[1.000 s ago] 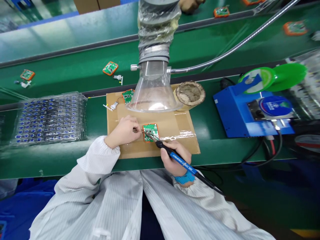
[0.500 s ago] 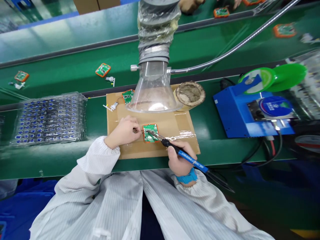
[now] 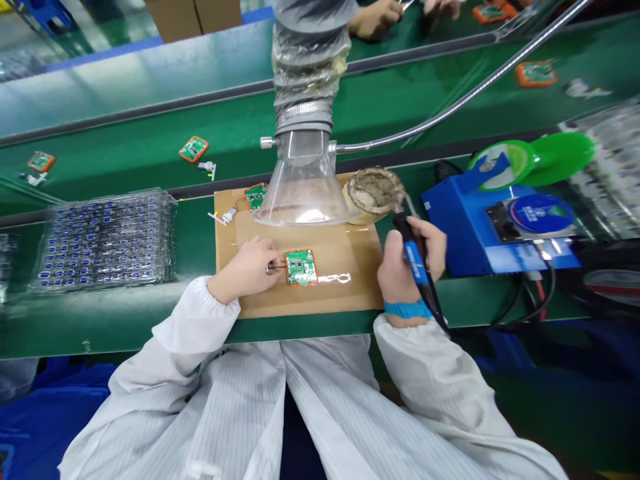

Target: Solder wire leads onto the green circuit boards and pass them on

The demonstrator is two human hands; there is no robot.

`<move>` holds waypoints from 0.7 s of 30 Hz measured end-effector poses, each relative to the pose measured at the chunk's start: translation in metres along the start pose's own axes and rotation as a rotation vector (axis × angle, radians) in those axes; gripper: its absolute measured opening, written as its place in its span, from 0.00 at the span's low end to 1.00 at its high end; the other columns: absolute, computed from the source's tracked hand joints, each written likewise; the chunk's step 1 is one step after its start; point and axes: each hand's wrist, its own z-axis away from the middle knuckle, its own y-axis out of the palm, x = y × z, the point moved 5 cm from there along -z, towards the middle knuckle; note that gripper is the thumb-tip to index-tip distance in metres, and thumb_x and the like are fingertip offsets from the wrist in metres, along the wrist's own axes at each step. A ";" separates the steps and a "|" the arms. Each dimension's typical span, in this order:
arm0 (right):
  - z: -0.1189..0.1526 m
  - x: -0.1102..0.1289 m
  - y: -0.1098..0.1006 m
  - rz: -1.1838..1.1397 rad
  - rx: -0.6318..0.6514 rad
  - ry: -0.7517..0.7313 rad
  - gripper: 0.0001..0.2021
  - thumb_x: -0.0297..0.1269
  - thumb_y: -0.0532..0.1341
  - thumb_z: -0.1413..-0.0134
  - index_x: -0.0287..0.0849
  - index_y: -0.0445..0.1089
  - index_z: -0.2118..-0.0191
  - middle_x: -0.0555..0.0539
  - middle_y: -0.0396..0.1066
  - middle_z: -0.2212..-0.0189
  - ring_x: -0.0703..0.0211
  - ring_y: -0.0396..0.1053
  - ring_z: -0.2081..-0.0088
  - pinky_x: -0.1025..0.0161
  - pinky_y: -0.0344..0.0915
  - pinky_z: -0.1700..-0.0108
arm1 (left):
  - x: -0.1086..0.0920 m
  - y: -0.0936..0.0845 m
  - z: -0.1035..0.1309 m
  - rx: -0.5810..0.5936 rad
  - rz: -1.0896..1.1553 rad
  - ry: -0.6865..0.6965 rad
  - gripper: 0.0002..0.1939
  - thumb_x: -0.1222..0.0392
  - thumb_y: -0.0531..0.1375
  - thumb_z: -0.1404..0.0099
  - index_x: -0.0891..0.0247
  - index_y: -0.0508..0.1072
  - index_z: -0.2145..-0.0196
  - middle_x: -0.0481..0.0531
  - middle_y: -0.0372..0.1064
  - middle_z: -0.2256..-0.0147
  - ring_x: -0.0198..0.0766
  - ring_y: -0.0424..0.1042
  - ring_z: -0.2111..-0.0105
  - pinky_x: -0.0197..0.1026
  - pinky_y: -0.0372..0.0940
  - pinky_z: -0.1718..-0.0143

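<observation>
A green circuit board with an orange rim [image 3: 301, 267] lies on a cardboard sheet [image 3: 345, 293]. At its left edge, my left hand [image 3: 253, 267] pinches a small part with thin wires that reach the board. My right hand [image 3: 410, 263] is wrapped round a blue and black soldering iron [image 3: 414, 259], its tip raised by the rim of a round, crusted container [image 3: 373, 193]. A second board [image 3: 256, 196] lies at the back left of the cardboard, wired to a white connector piece [image 3: 229, 215].
A clear fume funnel [image 3: 305, 180] hangs over the cardboard. Stacked plastic trays of blue parts [image 3: 107, 240] stand left, a blue solder-feeder machine [image 3: 460, 233] right. Boards lie on the green belt [image 3: 135, 140]; another person's hand [image 3: 377, 19] is beyond.
My right hand has moved right and up with the iron, away from the board to the round container. My left hand has stayed by the board. The boards on the belt have shifted left.
</observation>
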 end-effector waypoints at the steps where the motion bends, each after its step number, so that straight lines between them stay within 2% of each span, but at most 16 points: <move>1: -0.001 0.001 0.001 0.002 -0.018 -0.003 0.15 0.43 0.62 0.35 0.42 0.72 0.48 0.39 0.74 0.53 0.44 0.76 0.51 0.45 0.73 0.48 | -0.001 -0.001 0.004 -0.034 0.012 -0.014 0.06 0.65 0.62 0.39 0.62 0.69 0.74 0.55 0.70 0.63 0.46 0.67 0.58 0.51 0.65 0.52; 3: 0.004 0.004 0.002 -0.011 -0.027 -0.001 0.15 0.42 0.63 0.36 0.42 0.73 0.47 0.39 0.75 0.53 0.45 0.76 0.51 0.45 0.73 0.47 | 0.004 -0.004 0.013 -0.081 0.149 -0.084 0.06 0.65 0.61 0.38 0.61 0.68 0.73 0.55 0.71 0.63 0.45 0.70 0.57 0.52 0.66 0.49; 4: 0.010 0.007 0.001 -0.021 -0.025 0.001 0.15 0.42 0.63 0.36 0.42 0.73 0.47 0.39 0.75 0.52 0.45 0.76 0.51 0.45 0.73 0.47 | 0.009 -0.005 0.017 -0.067 0.288 -0.138 0.06 0.63 0.60 0.37 0.61 0.68 0.72 0.54 0.72 0.64 0.44 0.72 0.57 0.51 0.67 0.49; 7: 0.033 0.013 -0.006 -0.067 0.001 0.019 0.15 0.41 0.65 0.38 0.43 0.73 0.47 0.39 0.75 0.52 0.45 0.76 0.51 0.45 0.73 0.46 | 0.028 -0.008 0.033 0.073 0.832 -0.328 0.09 0.55 0.61 0.34 0.61 0.67 0.68 0.54 0.76 0.63 0.41 0.77 0.61 0.46 0.71 0.56; 9: 0.047 0.013 -0.009 -0.081 0.028 0.058 0.14 0.40 0.66 0.39 0.43 0.74 0.49 0.40 0.76 0.54 0.45 0.77 0.52 0.47 0.73 0.47 | 0.044 -0.020 0.042 0.116 1.080 -0.453 0.14 0.52 0.65 0.38 0.61 0.65 0.69 0.54 0.76 0.65 0.40 0.78 0.66 0.43 0.72 0.63; 11: 0.057 0.014 -0.008 -0.089 0.073 0.072 0.13 0.40 0.67 0.40 0.43 0.75 0.51 0.42 0.77 0.56 0.48 0.78 0.55 0.50 0.74 0.50 | 0.061 -0.041 0.045 0.076 1.177 -0.542 0.18 0.52 0.69 0.43 0.62 0.64 0.69 0.55 0.76 0.65 0.41 0.78 0.71 0.42 0.71 0.69; 14: 0.060 0.014 -0.007 -0.104 0.086 0.092 0.12 0.40 0.67 0.41 0.43 0.76 0.53 0.42 0.78 0.57 0.49 0.78 0.57 0.53 0.74 0.53 | 0.086 -0.082 0.033 -0.105 1.165 -0.556 0.18 0.56 0.71 0.46 0.63 0.65 0.69 0.56 0.75 0.66 0.43 0.78 0.73 0.42 0.70 0.73; 16: 0.059 0.013 -0.006 -0.127 0.085 0.124 0.13 0.41 0.67 0.41 0.42 0.76 0.53 0.41 0.78 0.56 0.48 0.78 0.56 0.52 0.74 0.53 | 0.104 -0.115 0.013 -0.322 1.094 -0.487 0.16 0.57 0.69 0.45 0.63 0.65 0.69 0.55 0.75 0.65 0.42 0.78 0.71 0.43 0.71 0.70; 18: 0.057 0.013 -0.004 -0.147 0.093 0.135 0.13 0.41 0.67 0.42 0.43 0.76 0.53 0.41 0.78 0.56 0.48 0.78 0.55 0.52 0.74 0.52 | 0.123 -0.147 -0.011 -0.553 0.954 -0.424 0.12 0.57 0.66 0.41 0.63 0.65 0.68 0.55 0.75 0.62 0.40 0.78 0.66 0.44 0.73 0.62; 19: 0.056 0.013 -0.004 -0.153 0.096 0.128 0.13 0.41 0.67 0.42 0.43 0.76 0.53 0.42 0.78 0.56 0.48 0.78 0.55 0.52 0.74 0.53 | 0.134 -0.161 -0.021 -0.649 0.827 -0.446 0.10 0.57 0.63 0.38 0.63 0.65 0.67 0.56 0.76 0.61 0.40 0.77 0.62 0.43 0.72 0.57; 21: 0.055 0.015 -0.004 -0.159 0.089 0.102 0.12 0.41 0.68 0.43 0.44 0.77 0.54 0.42 0.79 0.58 0.49 0.78 0.57 0.53 0.75 0.55 | 0.157 -0.181 -0.036 -0.765 0.494 -0.622 0.07 0.59 0.62 0.37 0.62 0.67 0.67 0.59 0.76 0.58 0.44 0.76 0.54 0.44 0.69 0.52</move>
